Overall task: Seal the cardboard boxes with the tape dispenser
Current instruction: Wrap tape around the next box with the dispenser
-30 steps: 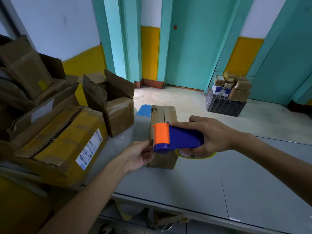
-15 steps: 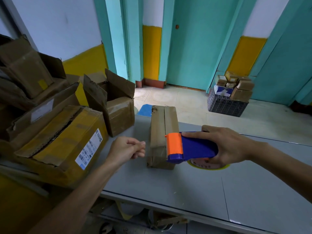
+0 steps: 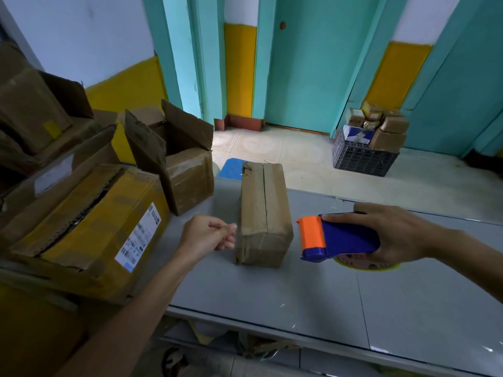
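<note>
A long brown cardboard box [image 3: 262,210] lies on the grey table [image 3: 272,295], its top seam taped. My right hand [image 3: 392,232] grips a blue and orange tape dispenser [image 3: 337,238] just right of the box's near end, apart from it, with a yellow-rimmed tape roll showing beneath. My left hand [image 3: 209,232] hovers just left of the box's near end with fingers curled and thumb against forefinger; nothing is seen in it.
A yellow-taped box with a white label [image 3: 89,221] and stacked worn boxes fill the table's left side. An open-flapped box [image 3: 177,159] stands behind them. A black crate of small parcels [image 3: 364,156] sits on the floor beyond the table.
My right hand pulled the dispenser off the box's near end and away to the right. My left hand let go of the box front and curled up beside it.
</note>
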Available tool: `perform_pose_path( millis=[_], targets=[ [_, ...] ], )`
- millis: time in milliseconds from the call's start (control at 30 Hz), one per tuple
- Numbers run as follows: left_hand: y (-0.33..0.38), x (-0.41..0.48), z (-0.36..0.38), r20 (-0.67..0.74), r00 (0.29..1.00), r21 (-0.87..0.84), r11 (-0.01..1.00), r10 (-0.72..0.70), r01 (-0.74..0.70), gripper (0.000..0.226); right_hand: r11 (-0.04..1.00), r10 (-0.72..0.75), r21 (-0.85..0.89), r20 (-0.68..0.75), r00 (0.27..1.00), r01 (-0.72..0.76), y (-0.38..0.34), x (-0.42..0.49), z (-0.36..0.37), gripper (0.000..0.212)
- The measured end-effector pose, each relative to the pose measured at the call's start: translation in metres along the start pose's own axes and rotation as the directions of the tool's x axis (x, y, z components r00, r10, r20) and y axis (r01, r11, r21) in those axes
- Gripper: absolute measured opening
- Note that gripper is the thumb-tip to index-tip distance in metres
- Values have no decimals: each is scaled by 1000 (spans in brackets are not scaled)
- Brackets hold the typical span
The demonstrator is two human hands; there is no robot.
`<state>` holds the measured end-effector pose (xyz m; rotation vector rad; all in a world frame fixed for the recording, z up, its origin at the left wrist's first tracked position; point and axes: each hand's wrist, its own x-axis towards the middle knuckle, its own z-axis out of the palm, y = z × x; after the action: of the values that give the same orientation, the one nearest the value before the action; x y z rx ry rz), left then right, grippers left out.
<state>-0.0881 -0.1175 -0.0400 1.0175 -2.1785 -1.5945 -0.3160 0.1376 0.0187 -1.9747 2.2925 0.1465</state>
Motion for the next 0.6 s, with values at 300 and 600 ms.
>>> perform_pose_path(
  millis=[300, 600],
  targets=[
    [-30, 8, 12, -52, 984, 128, 976, -170, 175, 29, 997, -28, 78, 35, 999, 25, -2, 18, 16, 81],
    [9, 12, 17, -253, 899, 309, 911, 357, -274, 41, 993, -23, 119, 8, 1000, 22, -6, 21, 21, 80]
  ],
)
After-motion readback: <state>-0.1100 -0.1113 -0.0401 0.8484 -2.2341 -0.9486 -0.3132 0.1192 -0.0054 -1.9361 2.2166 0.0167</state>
